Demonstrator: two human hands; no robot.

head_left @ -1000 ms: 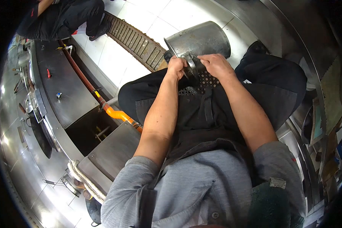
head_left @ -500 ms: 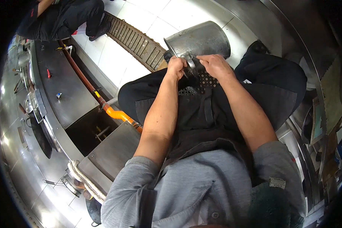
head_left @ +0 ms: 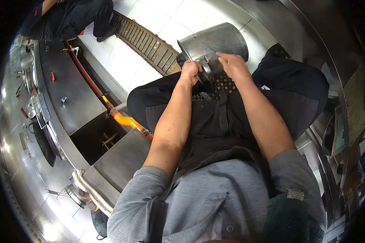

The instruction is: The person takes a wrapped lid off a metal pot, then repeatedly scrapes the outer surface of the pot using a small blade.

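Observation:
A large grey metal pot point(head_left: 225, 42) lies tilted on its side between my knees, its mouth toward the left. My left hand point(head_left: 190, 72) is closed at the pot's rim, close beside the metal handle point(head_left: 203, 61). My right hand point(head_left: 234, 67) is at the side of the pot, fingers curled and the forefinger reaching toward the metal. A thin dark line runs from its fingertips along the pot wall; whether it is a slim tool or a mark, I cannot make out. Below the handle is a dark perforated surface point(head_left: 223, 86).
A floor drain grate point(head_left: 146, 42) runs beyond my left knee. At the left stand a steel cooking counter point(head_left: 69, 97) and an orange pipe point(head_left: 125, 120). Another person's dark-clothed legs point(head_left: 83, 18) are at the upper left. Metal shelving point(head_left: 318, 162) is on the right.
My right hand has shifted slightly up along the pot's side, away from the handle. My left hand remains at the rim. The whole view has moved a little.

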